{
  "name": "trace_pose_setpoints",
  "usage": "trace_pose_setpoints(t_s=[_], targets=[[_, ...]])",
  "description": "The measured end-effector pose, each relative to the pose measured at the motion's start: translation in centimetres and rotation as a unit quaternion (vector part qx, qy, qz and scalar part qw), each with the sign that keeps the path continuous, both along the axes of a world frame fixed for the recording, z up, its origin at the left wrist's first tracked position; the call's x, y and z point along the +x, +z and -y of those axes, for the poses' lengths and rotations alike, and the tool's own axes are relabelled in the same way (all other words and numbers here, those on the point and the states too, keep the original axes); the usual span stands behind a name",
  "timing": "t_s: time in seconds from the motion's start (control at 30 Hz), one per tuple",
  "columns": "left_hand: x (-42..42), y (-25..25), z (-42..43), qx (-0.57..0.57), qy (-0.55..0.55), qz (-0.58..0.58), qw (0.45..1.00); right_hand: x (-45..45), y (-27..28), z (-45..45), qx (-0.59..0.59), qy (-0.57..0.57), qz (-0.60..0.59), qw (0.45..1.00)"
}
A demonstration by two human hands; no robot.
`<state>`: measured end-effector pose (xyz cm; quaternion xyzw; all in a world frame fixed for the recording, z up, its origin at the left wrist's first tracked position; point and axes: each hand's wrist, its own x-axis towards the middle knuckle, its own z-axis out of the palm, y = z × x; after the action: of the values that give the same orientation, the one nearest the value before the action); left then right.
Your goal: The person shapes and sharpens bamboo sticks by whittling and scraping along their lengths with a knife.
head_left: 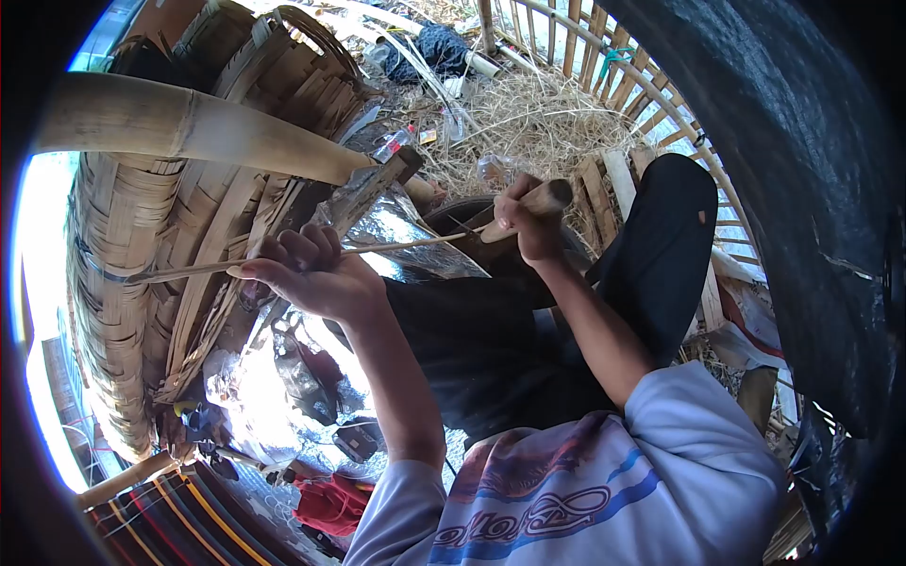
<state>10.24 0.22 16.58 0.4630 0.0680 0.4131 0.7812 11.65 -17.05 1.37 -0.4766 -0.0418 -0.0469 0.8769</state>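
My left hand (307, 274) is closed around a thin pale strip (193, 272), whose free end points left across the woven bamboo wall. The strip runs right, above my lap, to my right hand (528, 222). That hand is wrapped round a thick wooden handle (547, 200), and a small dark blade tip (462, 226) shows beside the strip. Just behind my right hand is a dark round container (458, 212), partly hidden. A notched piece of wood (373, 193) stands slanted between my hands and the bamboo pole.
A thick bamboo pole (208, 132) crosses the upper left, above woven bamboo (123, 321). Dry straw (557, 108) covers the ground ahead. A slatted bamboo fence (651, 85) curves along the right, beside dark sheeting (802, 170). Red cloth (330, 505) lies at lower left.
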Motion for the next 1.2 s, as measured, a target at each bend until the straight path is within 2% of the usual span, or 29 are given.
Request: trace_pose_setpoints(t_s=[0.03, 0.1, 0.17, 0.23, 0.3, 0.33, 0.43, 0.47, 0.5, 0.57, 0.7, 0.77, 0.8, 0.9, 0.97, 1.0, 1.03, 1.07, 1.13, 1.2], targets=[[0.1, 0.0, 0.0, 0.000, 0.007, -0.006, 1.000, 0.2, -2.3, -0.2, -0.097, -0.016, 0.023, 0.995], [0.0, -0.4, -0.6, -0.003, -0.014, 0.012, 1.000, 0.8, -4.4, -0.2, -0.129, -0.031, -0.011, 0.991], [0.1, 0.0, -0.5, 0.000, -0.032, 0.021, 0.999, 1.9, -3.8, -0.5, -0.058, -0.082, -0.046, 0.994], [0.0, 0.3, -0.2, -0.041, 0.022, -0.015, 0.999, 1.2, -1.6, 0.1, -0.038, -0.065, -0.047, 0.996], [-0.3, 0.1, -0.7, -0.038, 0.017, -0.008, 0.999, 0.2, 1.9, 0.8, 0.088, -0.004, -0.035, 0.996], [-0.3, 0.0, -0.9, -0.036, 0.009, 0.003, 0.999, -0.2, 3.3, 1.2, 0.062, 0.010, -0.039, 0.997], [-0.3, -0.3, -1.2, -0.010, 0.005, 0.005, 1.000, -0.5, 1.9, 0.8, 0.064, 0.039, -0.027, 0.997], [-0.4, -0.2, -1.2, -0.011, 0.003, 0.007, 1.000, -0.2, -1.3, 0.2, -0.021, 0.019, -0.031, 0.999], [-0.5, -0.2, -1.0, -0.015, 0.009, 0.001, 1.000, 0.2, -4.0, -0.2, -0.171, -0.036, 0.040, 0.984], [-0.1, 0.1, -0.5, -0.020, 0.012, 0.000, 1.000, 0.5, -5.6, -0.5, -0.329, -0.056, 0.025, 0.942], [-0.4, 0.2, -0.3, -0.016, 0.009, -0.013, 1.000, 1.3, -5.8, -0.5, -0.259, -0.089, -0.057, 0.960], [-0.7, -0.2, -0.6, -0.016, -0.006, -0.009, 1.000, 1.0, -1.0, 0.8, -0.083, -0.025, -0.055, 0.995], [-0.8, -0.4, -0.7, -0.019, -0.001, -0.009, 1.000, 0.7, 0.6, 0.9, 0.050, 0.011, -0.066, 0.996], [-0.7, -0.4, -0.9, -0.022, -0.005, 0.011, 1.000, 0.5, -2.1, 0.3, 0.054, 0.028, -0.050, 0.997], [-0.7, -0.7, -1.0, -0.008, -0.013, 0.012, 1.000, 0.2, -7.1, -0.4, -0.214, -0.006, 0.034, 0.976], [-0.6, -1.1, -1.3, -0.005, -0.040, 0.028, 0.999, 0.1, -8.6, -0.6, -0.253, -0.030, 0.058, 0.965], [-0.3, -1.2, -1.5, -0.003, -0.030, 0.044, 0.999, 0.3, -9.1, -0.7, -0.281, -0.028, 0.010, 0.959], [-0.3, -1.2, -1.6, -0.007, -0.030, 0.032, 0.999, 0.7, -8.8, -1.0, -0.224, -0.034, 0.018, 0.974], [0.0, -1.8, -2.3, 0.005, -0.033, 0.033, 0.999, 0.6, -8.2, -0.8, -0.164, -0.025, -0.071, 0.984], [0.9, -4.2, -2.5, 0.038, -0.041, 0.032, 0.998, 1.1, -9.7, -0.3, -0.177, -0.077, -0.053, 0.980]])
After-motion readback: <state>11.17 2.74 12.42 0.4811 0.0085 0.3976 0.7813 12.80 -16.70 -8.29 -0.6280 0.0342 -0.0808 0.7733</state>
